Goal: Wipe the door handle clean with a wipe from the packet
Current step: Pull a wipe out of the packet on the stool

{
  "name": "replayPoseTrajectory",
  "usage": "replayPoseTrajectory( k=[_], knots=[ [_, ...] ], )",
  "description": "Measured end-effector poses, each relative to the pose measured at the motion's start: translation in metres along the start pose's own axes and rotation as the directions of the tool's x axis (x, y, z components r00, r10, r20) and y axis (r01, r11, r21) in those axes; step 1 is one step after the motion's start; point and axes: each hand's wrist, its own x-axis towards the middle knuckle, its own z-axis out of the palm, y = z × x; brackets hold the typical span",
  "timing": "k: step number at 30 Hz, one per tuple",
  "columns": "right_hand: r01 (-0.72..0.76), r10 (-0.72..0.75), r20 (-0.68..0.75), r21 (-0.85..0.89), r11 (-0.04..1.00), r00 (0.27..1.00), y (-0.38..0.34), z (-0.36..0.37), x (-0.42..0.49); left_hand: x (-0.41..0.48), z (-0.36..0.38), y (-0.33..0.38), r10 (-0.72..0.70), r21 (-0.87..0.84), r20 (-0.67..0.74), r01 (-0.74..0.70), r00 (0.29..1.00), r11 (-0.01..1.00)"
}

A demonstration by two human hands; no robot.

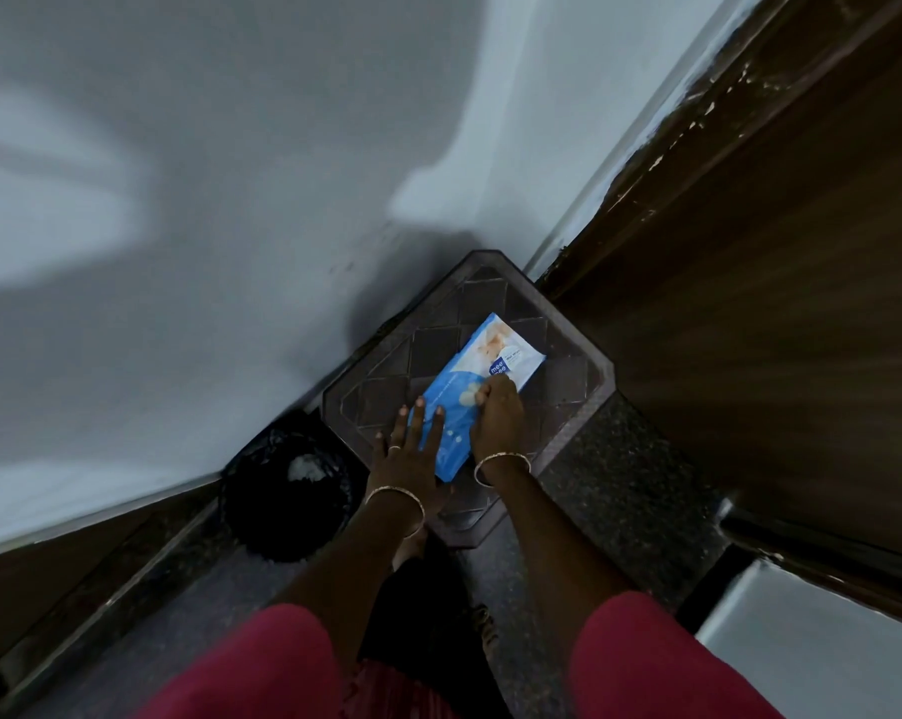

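A blue and white packet of wet wipes [495,355] lies flat on a dark brown plastic stool [573,386] with a diamond pattern. My left hand [410,451] presses flat on the packet's near end, fingers spread. My right hand [495,415] rests on the packet's middle with its fingertips pinched at the label flap; I cannot tell whether a wipe is between them. The dark wooden door [760,313] stands to the right. Its handle is not in view.
A black bin [288,498] lined with a bag holds a crumpled white scrap, just left of the stool. A white wall [205,199] is behind. The floor [625,485] is dark speckled stone. A white surface [822,646] shows at the lower right.
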Motion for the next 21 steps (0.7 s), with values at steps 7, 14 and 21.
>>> replayPoseTrajectory(
  k=[7, 14, 21],
  knots=[
    [-0.074, 0.080, -0.087, 0.063, 0.995, 0.993, 0.007, -0.011, -0.002, -0.004, -0.006, 0.007, -0.049, 0.045, 0.023, 0.048, 0.999, 0.998],
    [-0.165, 0.174, -0.046, 0.156, 0.974, 0.984, 0.004, -0.018, -0.006, -0.004, -0.019, 0.020, -0.098, 0.062, 0.009, 0.097, 0.995, 0.993],
    [0.080, -0.080, 0.051, -0.006, 0.997, 0.996, -0.002, -0.024, -0.002, 0.001, -0.019, 0.030, -0.110, 0.060, 0.033, 0.108, 0.993, 0.992]
  ],
)
